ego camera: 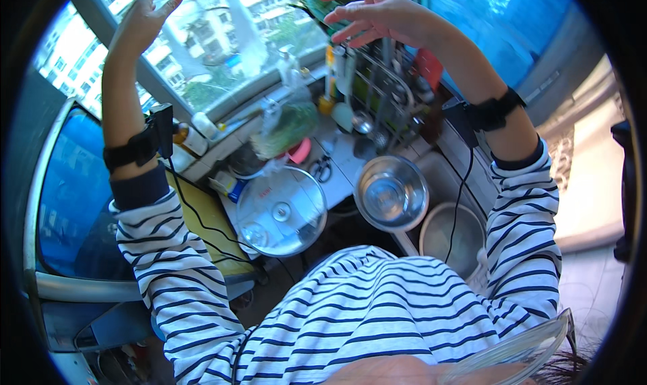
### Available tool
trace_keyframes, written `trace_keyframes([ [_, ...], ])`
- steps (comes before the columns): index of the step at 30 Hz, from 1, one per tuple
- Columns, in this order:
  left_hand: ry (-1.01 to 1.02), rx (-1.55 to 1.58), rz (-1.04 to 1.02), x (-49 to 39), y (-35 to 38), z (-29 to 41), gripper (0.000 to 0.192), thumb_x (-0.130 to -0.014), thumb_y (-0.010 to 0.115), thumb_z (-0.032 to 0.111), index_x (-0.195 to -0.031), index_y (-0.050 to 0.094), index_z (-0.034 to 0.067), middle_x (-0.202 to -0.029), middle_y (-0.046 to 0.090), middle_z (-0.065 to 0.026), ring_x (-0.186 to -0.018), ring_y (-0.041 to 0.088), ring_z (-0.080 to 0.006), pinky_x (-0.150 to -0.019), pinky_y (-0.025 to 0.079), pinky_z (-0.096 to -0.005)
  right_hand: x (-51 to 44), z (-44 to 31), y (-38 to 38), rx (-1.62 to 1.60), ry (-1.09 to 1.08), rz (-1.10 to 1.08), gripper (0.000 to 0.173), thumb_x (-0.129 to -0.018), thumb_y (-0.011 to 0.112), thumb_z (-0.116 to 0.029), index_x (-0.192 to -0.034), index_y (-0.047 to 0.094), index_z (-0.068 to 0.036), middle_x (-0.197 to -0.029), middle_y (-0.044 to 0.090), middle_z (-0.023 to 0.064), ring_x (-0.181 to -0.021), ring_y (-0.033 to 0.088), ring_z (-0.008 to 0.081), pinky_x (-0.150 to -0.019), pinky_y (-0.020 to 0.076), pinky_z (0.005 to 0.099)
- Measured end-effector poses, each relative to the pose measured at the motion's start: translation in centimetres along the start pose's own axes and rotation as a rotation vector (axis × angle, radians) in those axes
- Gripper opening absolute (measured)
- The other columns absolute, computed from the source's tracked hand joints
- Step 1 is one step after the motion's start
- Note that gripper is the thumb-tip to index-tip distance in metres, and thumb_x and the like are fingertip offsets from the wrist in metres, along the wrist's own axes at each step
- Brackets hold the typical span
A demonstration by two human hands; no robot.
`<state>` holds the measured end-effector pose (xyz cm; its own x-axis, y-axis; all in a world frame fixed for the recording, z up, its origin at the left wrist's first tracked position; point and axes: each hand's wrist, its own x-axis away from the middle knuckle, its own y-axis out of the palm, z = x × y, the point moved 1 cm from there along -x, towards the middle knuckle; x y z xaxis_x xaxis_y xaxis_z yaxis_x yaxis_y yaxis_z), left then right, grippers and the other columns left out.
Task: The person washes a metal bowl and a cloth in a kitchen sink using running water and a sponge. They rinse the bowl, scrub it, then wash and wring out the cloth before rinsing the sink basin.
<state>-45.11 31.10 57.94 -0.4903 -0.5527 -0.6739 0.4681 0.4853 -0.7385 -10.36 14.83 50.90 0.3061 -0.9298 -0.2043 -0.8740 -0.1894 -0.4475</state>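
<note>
Both arms are raised. My left hand [144, 16] is up at the window [217, 46], its thumb and fingers parted around nothing. My right hand [376, 18] spreads its fingers above a metal rack [384, 81] of kitchen utensils, also holding nothing. Below them on the tiled counter [346, 155] lie a clear lid with a round knob [280, 182], black-handled scissors [321, 168] and a clear plastic bag of green vegetables [290, 124]. A stainless steel bowl [391, 193] rests at the sink's edge, with a pale basin [452, 238] beside it.
Bottles [189, 137] stand by the window at left. A pink bowl [299, 151] sits partly under the bag. At far left is a blue-glassed appliance or cabinet [76, 198]. Black cables [189, 198] hang from the bands on both forearms.
</note>
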Motion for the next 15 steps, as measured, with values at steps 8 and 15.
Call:
trace_keyframes([
  [8,0.335,0.9,-1.112,12.0,7.2,21.3,0.037,-0.091,0.053,0.024,-0.128,0.049,0.016,-0.119,0.055,-0.0107,-0.085,0.062,-0.017,-0.063,0.054,-0.0275,24.4,11.9,3.4,0.346,0.369,-0.08,0.049,-0.086,0.062,-0.022,-0.129,0.045,-0.006,-0.113,0.056,0.0134,-0.098,0.056,0.0186,-0.081,0.0476,0.031],
  [15,0.02,0.801,-1.76,28.5,20.6,29.8,0.037,-0.094,0.045,0.028,-0.126,0.049,0.008,-0.102,0.06,-0.0116,-0.079,0.064,-0.0175,-0.062,0.053,-0.0275,37.4,31.3,13.6,-0.199,1.169,0.604,0.079,-0.076,0.072,-0.035,-0.135,0.033,-0.001,-0.116,0.054,0.0203,-0.095,0.058,0.0265,-0.082,0.0474,0.0414],
])
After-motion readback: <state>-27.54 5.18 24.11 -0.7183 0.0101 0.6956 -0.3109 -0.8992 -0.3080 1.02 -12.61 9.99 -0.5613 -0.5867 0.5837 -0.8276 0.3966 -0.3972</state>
